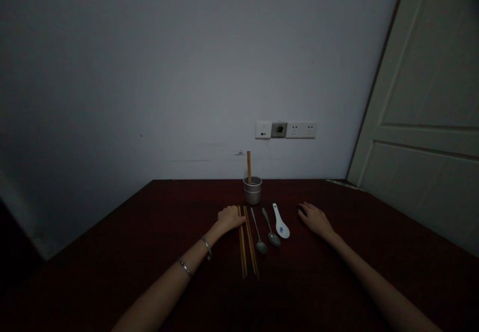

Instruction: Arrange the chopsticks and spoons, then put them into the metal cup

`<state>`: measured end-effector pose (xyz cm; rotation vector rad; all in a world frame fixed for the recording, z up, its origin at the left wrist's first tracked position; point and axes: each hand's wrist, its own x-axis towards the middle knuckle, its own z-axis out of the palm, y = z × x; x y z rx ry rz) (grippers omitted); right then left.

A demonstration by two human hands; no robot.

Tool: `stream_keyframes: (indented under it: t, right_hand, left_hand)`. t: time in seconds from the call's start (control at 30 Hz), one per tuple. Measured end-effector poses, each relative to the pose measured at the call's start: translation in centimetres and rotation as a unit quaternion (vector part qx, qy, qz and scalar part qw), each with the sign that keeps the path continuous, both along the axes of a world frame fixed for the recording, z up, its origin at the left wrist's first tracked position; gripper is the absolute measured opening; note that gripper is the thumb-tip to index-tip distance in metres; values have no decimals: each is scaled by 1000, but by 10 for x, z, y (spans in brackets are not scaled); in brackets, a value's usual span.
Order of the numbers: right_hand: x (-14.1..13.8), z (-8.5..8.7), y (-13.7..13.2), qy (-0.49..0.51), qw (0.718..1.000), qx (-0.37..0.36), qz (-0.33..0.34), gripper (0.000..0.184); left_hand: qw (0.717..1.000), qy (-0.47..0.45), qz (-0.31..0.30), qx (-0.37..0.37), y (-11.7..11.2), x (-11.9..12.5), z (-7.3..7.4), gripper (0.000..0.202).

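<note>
Your left hand (228, 218) curls at the upper end of a pair of slender wooden chopsticks (244, 254), thumb across them; whether it grips cannot be told. Beside them lie a second pair (251, 245), two dull metal spoons (261, 248) and a smooth white spoon (282, 228). Your right hand (314, 219) rests palm down, fingers loosely extended, on the dark red tabletop (112, 257). Behind stands a round grey cup (252, 193).

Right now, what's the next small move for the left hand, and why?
I'd probably pinch the left pair of chopsticks with the left hand and lift: that hand is at their far end, the thumb across them, and the cup just beyond has chopsticks standing in it.
</note>
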<state>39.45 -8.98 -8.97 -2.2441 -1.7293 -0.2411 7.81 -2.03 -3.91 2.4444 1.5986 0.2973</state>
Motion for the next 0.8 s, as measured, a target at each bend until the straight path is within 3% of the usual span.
stream_keyframes:
  t: [0.5, 0.63, 0.8]
  right_hand:
    - [4, -7, 6, 8, 1000, 8, 3, 46]
    - [5, -8, 6, 14, 1000, 13, 5, 45]
    - [6, -8, 6, 12, 1000, 11, 5, 45]
  left_hand:
    - [999, 13, 42, 32, -15, 8, 10, 33]
    - [997, 14, 32, 73, -19, 8, 27, 31]
    - [985, -44, 6, 167, -19, 6, 64, 27]
